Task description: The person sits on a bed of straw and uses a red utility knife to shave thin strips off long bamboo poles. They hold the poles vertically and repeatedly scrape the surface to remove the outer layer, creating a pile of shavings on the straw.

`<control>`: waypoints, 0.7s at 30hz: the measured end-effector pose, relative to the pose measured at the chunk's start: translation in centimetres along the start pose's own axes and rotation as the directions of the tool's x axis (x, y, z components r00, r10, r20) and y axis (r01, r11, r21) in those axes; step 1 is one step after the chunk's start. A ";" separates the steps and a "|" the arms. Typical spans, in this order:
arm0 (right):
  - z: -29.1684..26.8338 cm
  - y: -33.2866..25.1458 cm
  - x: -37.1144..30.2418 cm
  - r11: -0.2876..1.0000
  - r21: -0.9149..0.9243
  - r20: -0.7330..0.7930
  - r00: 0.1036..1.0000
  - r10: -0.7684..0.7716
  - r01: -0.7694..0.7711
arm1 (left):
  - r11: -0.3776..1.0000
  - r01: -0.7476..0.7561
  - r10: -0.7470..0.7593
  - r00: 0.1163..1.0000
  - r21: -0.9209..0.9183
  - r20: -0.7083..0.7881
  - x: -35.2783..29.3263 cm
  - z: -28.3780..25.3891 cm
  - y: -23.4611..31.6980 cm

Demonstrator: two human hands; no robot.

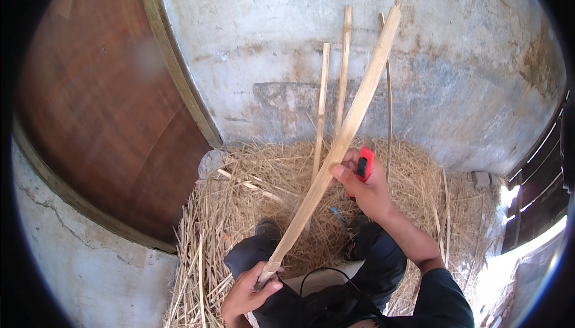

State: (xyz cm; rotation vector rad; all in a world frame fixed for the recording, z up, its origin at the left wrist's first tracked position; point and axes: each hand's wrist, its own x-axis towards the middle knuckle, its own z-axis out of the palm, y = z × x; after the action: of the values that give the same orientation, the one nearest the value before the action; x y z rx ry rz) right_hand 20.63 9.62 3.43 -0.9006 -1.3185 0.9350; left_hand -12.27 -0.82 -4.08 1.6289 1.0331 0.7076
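Note:
A long, flat strip of pale split bamboo [362,97] slants across my front, its lower end near my lap and its upper end before the wall. My left hand [254,289] is closed around the lower end. My right hand [368,187] is closed around a red-and-black utility knife [364,165], while its thumb and fingers also press on the strip near its middle. The knife's blade is hard to make out.
Two bamboo strips [343,67] and a thinner, bent one [389,106] lean on the stained wall [269,58]. Straw-like shavings [413,166] cover the floor around my feet. A brown wooden door [111,100] stands at the left, and slats [542,172] at the right.

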 end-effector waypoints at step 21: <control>0.3 1.6 -7.0 0.532 -0.628 0.374 0.820 -0.433 0.568 | 0.993 -0.061 0.088 0.955 0.103 -0.283 4.7 5.7 6.0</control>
State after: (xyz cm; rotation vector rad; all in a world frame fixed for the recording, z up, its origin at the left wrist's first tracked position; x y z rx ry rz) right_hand 20.06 3.73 -0.58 -0.9302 -2.0280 -0.0228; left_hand -3.62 0.21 -0.22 1.6846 1.2316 0.9814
